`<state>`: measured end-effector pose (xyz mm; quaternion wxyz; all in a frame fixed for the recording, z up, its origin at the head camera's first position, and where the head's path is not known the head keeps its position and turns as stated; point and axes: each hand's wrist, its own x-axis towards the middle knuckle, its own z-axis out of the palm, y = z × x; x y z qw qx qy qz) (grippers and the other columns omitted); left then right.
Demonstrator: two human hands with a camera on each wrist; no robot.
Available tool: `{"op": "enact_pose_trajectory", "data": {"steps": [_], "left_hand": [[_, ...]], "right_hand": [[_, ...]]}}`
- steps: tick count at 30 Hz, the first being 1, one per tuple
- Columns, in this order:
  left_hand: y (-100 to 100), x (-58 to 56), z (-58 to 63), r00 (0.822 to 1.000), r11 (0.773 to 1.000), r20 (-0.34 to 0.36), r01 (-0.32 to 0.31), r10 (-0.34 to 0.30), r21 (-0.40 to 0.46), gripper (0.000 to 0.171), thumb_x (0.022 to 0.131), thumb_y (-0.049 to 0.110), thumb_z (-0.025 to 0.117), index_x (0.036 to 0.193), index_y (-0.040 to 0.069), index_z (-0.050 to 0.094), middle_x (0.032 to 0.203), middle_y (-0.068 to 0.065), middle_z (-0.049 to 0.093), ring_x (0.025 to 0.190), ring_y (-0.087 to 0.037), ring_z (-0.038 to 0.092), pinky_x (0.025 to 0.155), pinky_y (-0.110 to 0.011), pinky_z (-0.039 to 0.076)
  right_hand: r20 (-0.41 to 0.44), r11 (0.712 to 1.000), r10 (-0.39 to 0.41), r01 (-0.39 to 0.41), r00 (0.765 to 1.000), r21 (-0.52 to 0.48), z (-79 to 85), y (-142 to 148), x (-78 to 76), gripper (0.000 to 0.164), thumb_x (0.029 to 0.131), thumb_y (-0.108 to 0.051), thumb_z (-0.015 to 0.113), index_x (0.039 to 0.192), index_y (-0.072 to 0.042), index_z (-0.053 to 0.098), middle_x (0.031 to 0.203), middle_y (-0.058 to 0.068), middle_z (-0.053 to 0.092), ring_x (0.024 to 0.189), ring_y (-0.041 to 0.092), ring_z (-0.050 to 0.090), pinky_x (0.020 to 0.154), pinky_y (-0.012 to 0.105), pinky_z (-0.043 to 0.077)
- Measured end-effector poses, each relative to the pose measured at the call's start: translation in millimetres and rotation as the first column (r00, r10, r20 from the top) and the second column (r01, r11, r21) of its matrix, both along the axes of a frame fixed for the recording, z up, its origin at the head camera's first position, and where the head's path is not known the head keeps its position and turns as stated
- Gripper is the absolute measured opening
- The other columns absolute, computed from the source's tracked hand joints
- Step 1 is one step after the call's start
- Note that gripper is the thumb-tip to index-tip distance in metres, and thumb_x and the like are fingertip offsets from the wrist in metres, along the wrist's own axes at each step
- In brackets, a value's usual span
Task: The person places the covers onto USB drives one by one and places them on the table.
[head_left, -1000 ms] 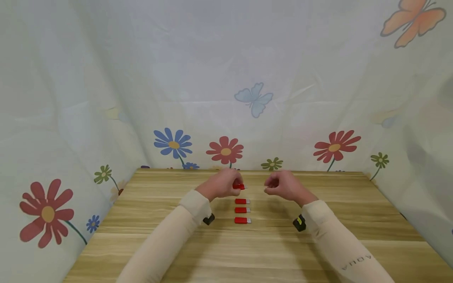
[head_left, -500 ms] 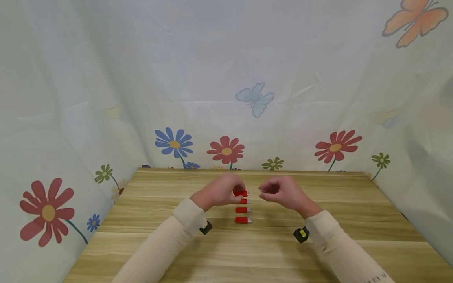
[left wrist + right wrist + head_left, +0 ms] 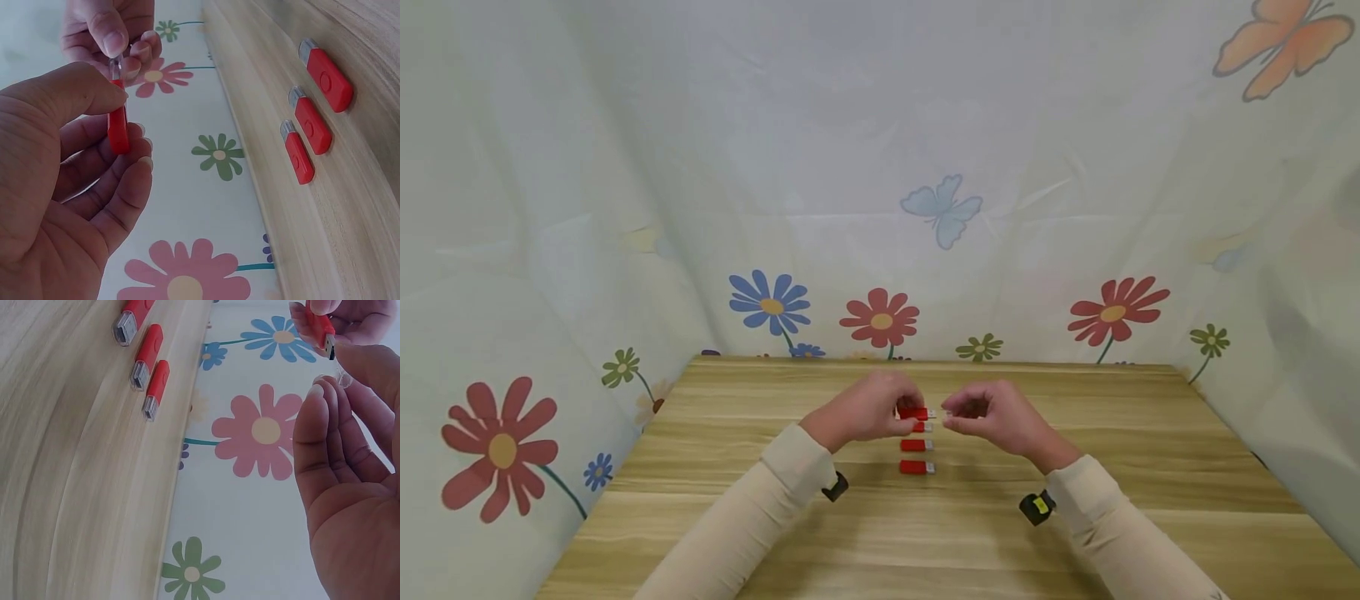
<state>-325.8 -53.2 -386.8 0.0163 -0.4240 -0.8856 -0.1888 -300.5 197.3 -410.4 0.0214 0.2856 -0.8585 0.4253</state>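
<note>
In the head view my left hand (image 3: pixel 867 408) is raised above the table and pinches a red USB flash drive (image 3: pixel 117 132) between thumb and fingers. Its bare metal plug (image 3: pixel 330 347) points toward my right hand (image 3: pixel 1000 417). Thumb and fingertips of that right hand hold a small clear plastic cap (image 3: pixel 344 379), partly hidden by the fingers. Cap and plug are close in line; whether they touch I cannot tell. Three more red flash drives lie in a column on the table, the nearest drive (image 3: pixel 914 467) having a clear cap over its plug.
A wood-grain table (image 3: pixel 880 542) spreads beneath both hands. Behind it and at the sides hangs a pale curtain (image 3: pixel 820 150) printed with flowers and butterflies. Each wrist carries a small black camera, such as the right wrist camera (image 3: pixel 1037 507).
My left hand has come slightly nearer and lower with the flash drive. The right hand has moved left and nearer, narrowing the gap between the hands. The drives on the table stay put.
</note>
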Motion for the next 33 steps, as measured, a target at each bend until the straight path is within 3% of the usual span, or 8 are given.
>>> {"op": "enact_pose_trajectory", "data": {"steps": [11,17,33], "left_hand": [[3.6,3.7,-3.0,1.000,1.000,-0.021,0.018,-0.018,0.012,0.015,0.091,0.017,0.077,0.105,0.012,0.076,0.095,0.003,0.071,0.088,-0.020,0.069,0.076,-0.014,0.053],[4.5,5.3,-0.6,1.000,1.000,-0.014,0.020,-0.020,0.004,0.015,0.090,0.016,0.077,0.105,0.011,0.076,0.095,0.002,0.071,0.087,-0.019,0.068,0.076,-0.015,0.053],[4.6,6.8,-1.6,1.000,1.000,-0.005,0.003,-0.003,-0.005,0.017,0.091,0.019,0.078,0.106,0.013,0.076,0.098,0.003,0.071,0.085,-0.010,0.063,0.078,-0.014,0.053]], "right_hand": [[0.004,1.000,0.003,-0.003,1.000,0.003,-3.6,-0.5,-1.3,0.023,0.087,-0.023,0.082,0.106,-0.011,0.078,0.093,0.002,0.076,0.076,0.014,0.067,0.069,0.024,0.058],[0.008,1.000,-0.003,0.002,1.000,0.025,-3.1,-1.3,-0.9,0.021,0.087,-0.026,0.082,0.105,-0.015,0.079,0.092,-0.001,0.075,0.076,0.014,0.066,0.068,0.025,0.058],[0.043,1.000,0.019,-0.020,0.999,0.008,-5.8,-0.3,0.5,0.023,0.089,-0.024,0.081,0.107,-0.012,0.078,0.095,0.002,0.077,0.077,0.014,0.067,0.070,0.024,0.058]]}}
